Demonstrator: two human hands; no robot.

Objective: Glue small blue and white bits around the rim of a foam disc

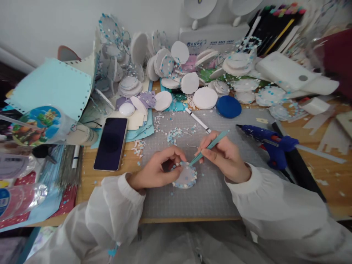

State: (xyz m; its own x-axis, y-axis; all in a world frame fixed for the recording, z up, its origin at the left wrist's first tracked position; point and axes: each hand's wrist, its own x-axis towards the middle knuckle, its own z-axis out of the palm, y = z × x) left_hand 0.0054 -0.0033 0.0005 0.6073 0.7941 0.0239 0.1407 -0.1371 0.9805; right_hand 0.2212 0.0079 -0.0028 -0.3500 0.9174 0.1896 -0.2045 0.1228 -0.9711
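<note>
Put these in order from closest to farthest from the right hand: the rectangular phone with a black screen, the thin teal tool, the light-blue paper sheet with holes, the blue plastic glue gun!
From the right hand:
1. Teal tool: in it.
2. Glue gun: just right.
3. Phone: left.
4. Paper sheet: far left.

Soft dim light, blurred edges

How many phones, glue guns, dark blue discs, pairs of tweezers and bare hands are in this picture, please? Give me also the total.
Phone: 1
Glue gun: 1
Dark blue disc: 1
Tweezers: 1 pair
Hands: 2, left hand and right hand
Total: 6
</note>
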